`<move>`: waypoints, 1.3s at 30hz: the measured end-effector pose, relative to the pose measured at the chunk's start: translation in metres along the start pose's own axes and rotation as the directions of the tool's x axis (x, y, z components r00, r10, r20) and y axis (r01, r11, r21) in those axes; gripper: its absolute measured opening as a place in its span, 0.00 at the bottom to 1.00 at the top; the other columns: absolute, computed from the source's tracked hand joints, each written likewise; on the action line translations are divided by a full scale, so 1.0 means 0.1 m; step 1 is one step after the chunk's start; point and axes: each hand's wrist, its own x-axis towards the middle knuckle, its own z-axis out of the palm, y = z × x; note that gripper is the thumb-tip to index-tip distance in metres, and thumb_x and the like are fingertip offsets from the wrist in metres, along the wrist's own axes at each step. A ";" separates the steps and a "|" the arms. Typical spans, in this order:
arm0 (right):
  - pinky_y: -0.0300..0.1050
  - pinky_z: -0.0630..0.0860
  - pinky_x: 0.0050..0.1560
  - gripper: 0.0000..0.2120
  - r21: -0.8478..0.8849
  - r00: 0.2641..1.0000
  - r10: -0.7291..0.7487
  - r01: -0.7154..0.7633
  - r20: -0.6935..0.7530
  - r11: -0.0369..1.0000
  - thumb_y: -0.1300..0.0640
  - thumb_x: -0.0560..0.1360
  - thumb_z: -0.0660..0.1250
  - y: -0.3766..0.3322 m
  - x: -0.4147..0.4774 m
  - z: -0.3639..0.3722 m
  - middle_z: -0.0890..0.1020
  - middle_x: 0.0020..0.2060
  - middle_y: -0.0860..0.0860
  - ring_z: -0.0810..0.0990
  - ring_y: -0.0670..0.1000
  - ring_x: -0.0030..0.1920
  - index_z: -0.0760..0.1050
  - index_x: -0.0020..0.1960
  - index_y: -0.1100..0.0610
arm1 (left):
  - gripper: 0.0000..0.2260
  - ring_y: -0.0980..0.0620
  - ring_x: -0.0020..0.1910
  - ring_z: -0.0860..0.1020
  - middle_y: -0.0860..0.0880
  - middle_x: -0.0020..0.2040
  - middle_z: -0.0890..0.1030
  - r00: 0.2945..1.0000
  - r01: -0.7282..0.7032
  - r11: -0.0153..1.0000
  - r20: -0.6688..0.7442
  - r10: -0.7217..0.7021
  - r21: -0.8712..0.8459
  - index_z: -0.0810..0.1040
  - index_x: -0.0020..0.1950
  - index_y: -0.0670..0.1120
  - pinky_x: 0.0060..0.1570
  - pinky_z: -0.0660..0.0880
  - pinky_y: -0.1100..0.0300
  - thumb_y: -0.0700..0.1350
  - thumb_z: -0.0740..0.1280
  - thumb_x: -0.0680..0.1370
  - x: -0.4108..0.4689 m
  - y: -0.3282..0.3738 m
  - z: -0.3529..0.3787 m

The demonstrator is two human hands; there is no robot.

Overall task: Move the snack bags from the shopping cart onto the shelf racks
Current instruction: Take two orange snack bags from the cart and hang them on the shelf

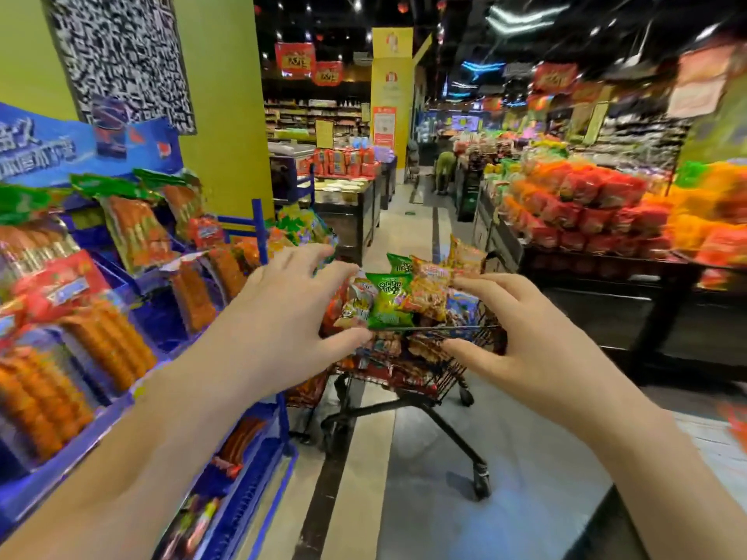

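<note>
Hands first: my left hand [283, 313] and right hand [521, 341] reach out with fingers spread wide, one on each side of the heap, gripping nothing. I cannot tell whether the tips touch a packet. Just beyond, the snack bags [398, 301] sit piled high in the shopping cart [428, 381]. They look light, puffy and slick, so I'd pinch a sealed top edge rather than squeeze the middle. Left of them stands the blue shelf rack [133, 284].

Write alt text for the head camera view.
A left hand and right hand, both spread open, reach to either side of snack bags heaped in a shopping cart in a supermarket aisle. A blue shelf rack of packaged goods stands on the left.
</note>
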 end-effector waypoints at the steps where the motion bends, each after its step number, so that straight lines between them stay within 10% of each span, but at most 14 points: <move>1: 0.50 0.73 0.70 0.35 0.001 1.000 0.006 -0.006 -0.004 1.000 0.34 0.74 0.67 0.13 0.12 0.06 0.66 0.74 0.42 0.70 0.47 0.72 0.63 0.78 0.40 | 0.38 0.47 0.80 0.56 0.50 0.81 0.59 1.000 -0.011 1.000 0.002 0.011 0.007 0.60 0.81 0.58 0.77 0.61 0.45 0.74 0.56 0.74 0.17 0.00 0.10; 39: 0.46 0.74 0.67 0.35 -0.045 0.932 0.311 -0.308 0.187 0.950 0.36 0.77 0.68 3.42 4.49 2.28 0.66 0.74 0.45 0.72 0.49 0.70 0.62 0.79 0.44 | 0.36 0.49 0.79 0.58 0.51 0.80 0.61 0.935 -0.099 0.952 0.301 0.189 -0.291 0.60 0.81 0.57 0.78 0.62 0.47 0.68 0.66 0.77 5.69 -1.01 3.42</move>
